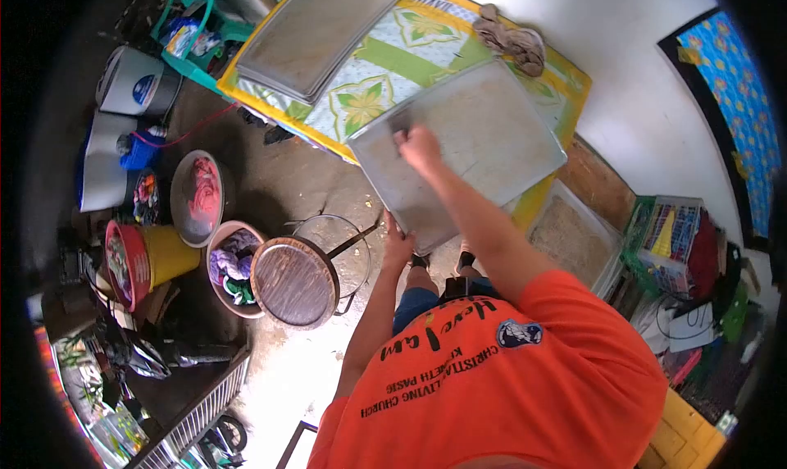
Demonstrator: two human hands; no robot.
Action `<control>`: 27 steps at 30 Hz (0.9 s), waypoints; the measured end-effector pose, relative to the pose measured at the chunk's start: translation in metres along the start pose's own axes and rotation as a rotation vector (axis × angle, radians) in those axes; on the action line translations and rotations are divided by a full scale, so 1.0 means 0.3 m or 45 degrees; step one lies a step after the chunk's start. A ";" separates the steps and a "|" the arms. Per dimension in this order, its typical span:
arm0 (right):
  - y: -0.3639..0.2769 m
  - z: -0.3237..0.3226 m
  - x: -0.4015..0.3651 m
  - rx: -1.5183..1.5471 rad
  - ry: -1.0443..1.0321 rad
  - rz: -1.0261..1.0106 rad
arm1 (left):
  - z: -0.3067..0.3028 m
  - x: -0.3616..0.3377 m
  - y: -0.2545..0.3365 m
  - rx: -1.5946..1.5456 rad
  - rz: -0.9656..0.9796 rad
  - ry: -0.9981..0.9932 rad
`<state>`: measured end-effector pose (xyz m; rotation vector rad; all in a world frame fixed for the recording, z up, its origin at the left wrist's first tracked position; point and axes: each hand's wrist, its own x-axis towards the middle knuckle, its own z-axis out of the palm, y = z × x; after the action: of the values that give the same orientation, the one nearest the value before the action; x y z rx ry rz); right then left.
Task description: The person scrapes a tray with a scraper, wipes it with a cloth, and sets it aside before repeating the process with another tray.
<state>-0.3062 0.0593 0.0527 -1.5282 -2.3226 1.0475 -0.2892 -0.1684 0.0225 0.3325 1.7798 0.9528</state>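
Observation:
A large flat grey rectangular panel (492, 116) with a thin pale rim lies tilted across the table's near edge, its lower corner jutting out toward my body. My left hand (399, 243) grips its lower left edge, fingers partly hidden. Over the panel's left part, my right hand (420, 149) is closed and pressed down near the surface. A small dark patch shows beside its fingers, too blurred to name. Under the panel, a green and white patterned tablecloth (361, 104) with a yellow border covers the table.
Similar panels (320, 30) lie stacked at the table's far left. A crumpled brown cloth (525, 49) sits at the back. A round wooden stool (295, 282), laundry basins (197, 227) and buckets stand left. Another panel (574, 235) and a crate (668, 239) are right.

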 end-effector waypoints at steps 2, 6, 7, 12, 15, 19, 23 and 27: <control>-0.062 0.097 -0.096 -0.030 -0.060 -0.216 | 0.007 0.038 -0.069 0.012 0.133 0.038; 0.035 -0.008 -0.167 -0.112 -0.161 -0.239 | 0.004 0.015 -0.055 0.092 0.186 0.104; 0.131 -0.072 -0.149 -0.148 -0.142 -0.215 | 0.010 0.017 -0.051 0.094 0.231 0.136; 0.704 -0.605 -0.029 -0.135 0.438 0.371 | 0.013 0.023 -0.076 0.052 0.299 0.162; 0.890 -0.672 -0.008 -0.246 0.498 0.363 | 0.005 0.054 -0.082 0.066 0.275 0.150; 0.624 -0.381 -0.186 -0.018 0.133 0.304 | 0.017 -0.035 0.068 0.043 0.056 0.115; 0.485 -0.387 -0.354 -0.267 0.020 0.057 | 0.005 0.021 -0.016 0.088 0.144 0.125; 0.840 -0.605 -0.184 -0.237 0.403 0.388 | 0.008 0.023 -0.029 0.068 0.114 0.146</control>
<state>-0.0051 0.1528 0.0394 -2.0001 -2.0595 0.5956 -0.2882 -0.1686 0.0112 0.4015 1.9108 1.0055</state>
